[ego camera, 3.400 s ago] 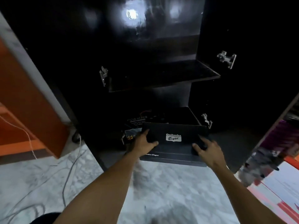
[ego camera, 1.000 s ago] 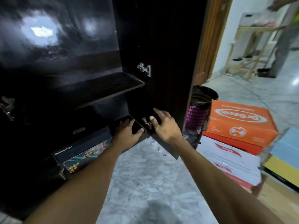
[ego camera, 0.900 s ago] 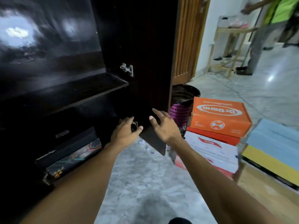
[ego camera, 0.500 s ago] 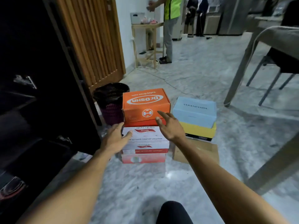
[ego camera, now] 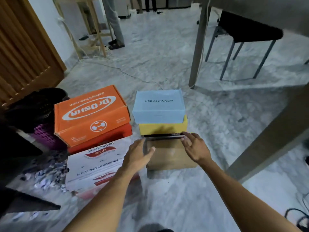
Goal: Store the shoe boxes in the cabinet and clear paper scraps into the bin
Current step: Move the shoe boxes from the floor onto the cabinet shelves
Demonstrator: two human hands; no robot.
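Shoe boxes stand on the marble floor. An orange box (ego camera: 91, 113) lies on a red one, with a white box (ego camera: 93, 166) in front of them. To the right a light blue box (ego camera: 158, 106) sits on a yellow box (ego camera: 163, 128), and a plain brown box (ego camera: 167, 156) lies in front. My left hand (ego camera: 138, 155) hovers at the brown box's left edge, fingers straight. My right hand (ego camera: 194, 147) hovers at its right edge, also empty. Paper scraps (ego camera: 46, 176) litter the floor on the left, near a purple bin (ego camera: 45, 133) with a black liner.
The dark cabinet door (ego camera: 16, 158) juts in at the lower left. A grey table leg (ego camera: 198, 44) and a black stool (ego camera: 247, 32) stand at the right. A person's legs (ego camera: 113, 22) and a wooden rack are at the back. Cables lie at the lower right.
My view has swung from the cabinet, where a dark box went in, to the stacks on the floor. Both hands have moved right and now flank the brown box.
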